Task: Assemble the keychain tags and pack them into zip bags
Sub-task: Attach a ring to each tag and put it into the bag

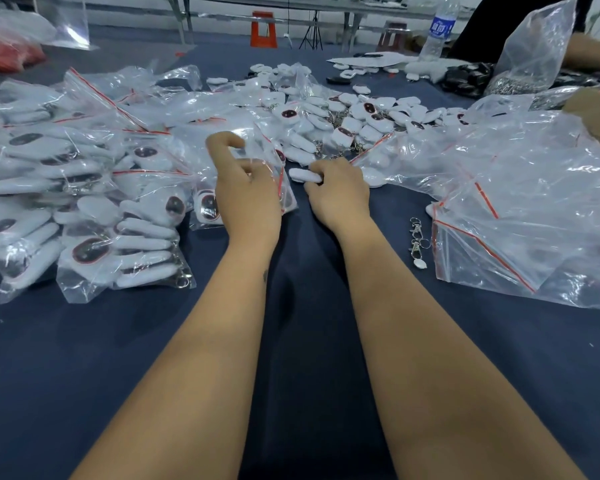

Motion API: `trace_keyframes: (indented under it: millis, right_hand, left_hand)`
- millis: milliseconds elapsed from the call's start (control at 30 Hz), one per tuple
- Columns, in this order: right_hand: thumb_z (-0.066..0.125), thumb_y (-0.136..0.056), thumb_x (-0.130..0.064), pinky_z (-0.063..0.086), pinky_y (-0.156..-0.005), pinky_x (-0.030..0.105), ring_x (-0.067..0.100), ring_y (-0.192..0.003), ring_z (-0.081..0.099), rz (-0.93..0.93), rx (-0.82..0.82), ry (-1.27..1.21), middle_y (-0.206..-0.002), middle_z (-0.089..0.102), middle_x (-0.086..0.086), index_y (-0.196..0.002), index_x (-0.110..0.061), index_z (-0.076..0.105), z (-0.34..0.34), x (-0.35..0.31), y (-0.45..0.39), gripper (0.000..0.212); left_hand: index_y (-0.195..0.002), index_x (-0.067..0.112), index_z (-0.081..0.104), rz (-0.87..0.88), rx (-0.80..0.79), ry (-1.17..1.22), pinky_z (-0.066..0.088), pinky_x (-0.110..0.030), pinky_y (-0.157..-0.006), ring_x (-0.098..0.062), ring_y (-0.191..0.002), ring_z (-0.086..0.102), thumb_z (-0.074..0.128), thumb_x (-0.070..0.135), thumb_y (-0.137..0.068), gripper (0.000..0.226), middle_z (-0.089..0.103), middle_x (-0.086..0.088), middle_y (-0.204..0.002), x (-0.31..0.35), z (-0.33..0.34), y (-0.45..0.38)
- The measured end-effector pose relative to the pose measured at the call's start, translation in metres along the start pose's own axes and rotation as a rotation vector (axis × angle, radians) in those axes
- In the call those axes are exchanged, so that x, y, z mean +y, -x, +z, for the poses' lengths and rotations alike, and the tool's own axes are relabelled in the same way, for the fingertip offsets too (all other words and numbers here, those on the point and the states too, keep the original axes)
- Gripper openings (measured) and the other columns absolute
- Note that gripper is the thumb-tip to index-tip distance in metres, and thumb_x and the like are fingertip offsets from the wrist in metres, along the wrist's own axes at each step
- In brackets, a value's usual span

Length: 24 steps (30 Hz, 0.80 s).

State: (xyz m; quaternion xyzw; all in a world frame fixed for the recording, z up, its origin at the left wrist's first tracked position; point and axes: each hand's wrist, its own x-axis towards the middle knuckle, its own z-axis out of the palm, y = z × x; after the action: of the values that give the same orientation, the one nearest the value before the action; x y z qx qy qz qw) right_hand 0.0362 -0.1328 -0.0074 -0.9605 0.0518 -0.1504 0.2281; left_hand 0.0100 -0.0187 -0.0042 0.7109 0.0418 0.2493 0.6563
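Head view: filled bags (84,216) crowd the left of a dark blue cloth (309,306). Left hand (246,195) pinches a clear zip bag (271,168); right hand (336,192) grips a white tag (303,175). Loose tags (361,116) lie beyond, empty bags (516,202) right, an orange stool (264,29) behind.

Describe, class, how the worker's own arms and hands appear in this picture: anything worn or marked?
Both forearms are bare, with no sleeves in view. The left hand and right hand wear no gloves, rings or watch. A small dark mark sits on the left forearm near the wrist.
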Motion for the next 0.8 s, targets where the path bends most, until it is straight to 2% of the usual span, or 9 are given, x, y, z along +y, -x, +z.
trace_keyframes:
  millis: [33, 100, 167, 267, 367, 500, 600, 700, 800]
  right_hand:
    - [0.047, -0.096, -0.023, 0.037, -0.079, 0.037, 0.033, -0.103, 0.051, 0.005, 0.026, -0.05, -0.101, 0.059, 0.009, -0.091, -0.015, 0.065, 0.0, 0.001, 0.001, 0.02]
    - [0.047, -0.099, -0.026, 0.03, -0.065, 0.034, 0.024, -0.075, 0.046, 0.05, 0.08, -0.304, -0.071, 0.048, 0.003, -0.065, -0.015, 0.044, -0.003, 0.003, 0.004, 0.036]
    - [0.049, -0.1, -0.026, 0.028, -0.057, 0.028, 0.012, -0.058, 0.034, 0.11, 0.133, -0.667, -0.06, 0.037, -0.005, -0.062, -0.018, 0.035, -0.009, 0.004, 0.012, 0.042]
    - [0.056, -0.098, -0.018, 0.039, -0.057, 0.014, 0.001, -0.054, 0.046, 0.152, 0.14, -1.016, -0.061, 0.055, -0.011, -0.078, -0.013, 0.064, -0.016, 0.008, 0.024, 0.022]
    - [0.057, -0.094, -0.004, 0.044, -0.06, 0.017, 0.006, -0.063, 0.056, 0.173, 0.039, -1.235, -0.074, 0.066, 0.0, -0.105, 0.0, 0.068, -0.019, 0.007, 0.03, 0.015]
    - [0.057, -0.092, 0.002, 0.046, -0.062, 0.019, 0.01, -0.066, 0.06, 0.189, -0.011, -1.333, -0.078, 0.067, 0.005, -0.103, -0.003, 0.063, -0.02, 0.002, 0.036, 0.013]
    - [0.056, -0.091, 0.004, 0.046, -0.057, 0.019, 0.009, -0.061, 0.058, 0.163, 0.032, -1.384, -0.07, 0.066, 0.0, -0.093, -0.007, 0.063, -0.02, -0.002, 0.035, 0.013]
    - [0.057, -0.09, 0.002, 0.046, -0.056, 0.02, 0.012, -0.062, 0.058, 0.153, -0.006, -1.364, -0.073, 0.067, 0.002, -0.093, -0.008, 0.063, -0.018, -0.005, 0.035, 0.012]
    - [0.058, -0.09, -0.001, 0.044, -0.056, 0.019, 0.01, -0.065, 0.059, 0.173, -0.029, -1.266, -0.076, 0.069, 0.001, -0.093, -0.01, 0.065, -0.014, -0.003, 0.036, 0.012]
  left_hand:
    - [-0.089, 0.033, 0.046, 0.016, -0.03, -0.025, 0.042, -0.026, -0.056, -0.007, -0.057, 0.049, 0.039, 0.002, -0.087, 0.032, 0.056, 0.007, -0.075, -0.001, 0.0, 0.001]
    - [-0.076, 0.033, 0.056, 0.025, -0.101, -0.065, 0.041, -0.017, -0.056, 0.001, -0.055, 0.048, 0.044, 0.002, -0.086, 0.034, 0.059, 0.008, -0.078, -0.001, 0.0, 0.001]
    - [-0.081, 0.034, 0.061, 0.041, -0.165, -0.137, 0.046, -0.018, -0.066, 0.003, -0.067, 0.053, 0.052, 0.006, -0.085, 0.029, 0.064, 0.007, -0.088, -0.003, 0.001, 0.001]
    - [-0.101, 0.034, 0.063, 0.112, -0.246, -0.243, 0.048, -0.028, -0.08, -0.003, -0.08, 0.055, 0.064, 0.014, -0.085, 0.025, 0.061, 0.003, -0.109, -0.005, 0.002, 0.003]
    - [-0.115, 0.028, 0.067, 0.16, -0.286, -0.289, 0.045, -0.026, -0.084, -0.003, -0.083, 0.052, 0.07, 0.022, -0.084, 0.032, 0.055, 0.005, -0.112, -0.005, 0.003, 0.005]
    - [-0.12, 0.027, 0.068, 0.15, -0.313, -0.288, 0.049, -0.034, -0.091, -0.016, -0.099, 0.059, 0.064, 0.023, -0.09, 0.031, 0.057, 0.003, -0.113, -0.002, 0.0, 0.005]
    - [-0.116, 0.028, 0.071, 0.183, -0.369, -0.338, 0.046, -0.03, -0.083, -0.021, -0.098, 0.059, 0.061, 0.019, -0.09, 0.03, 0.057, 0.0, -0.11, -0.001, 0.0, 0.005]
    - [-0.107, 0.029, 0.071, 0.193, -0.402, -0.396, 0.038, -0.026, -0.075, -0.02, -0.095, 0.056, 0.057, 0.013, -0.087, 0.029, 0.053, 0.001, -0.105, 0.0, 0.001, 0.006]
    - [-0.098, 0.038, 0.073, 0.1, -0.389, -0.22, 0.048, -0.026, -0.08, -0.01, -0.095, 0.061, 0.047, 0.011, -0.08, 0.042, 0.066, 0.011, -0.102, 0.005, -0.003, 0.009]
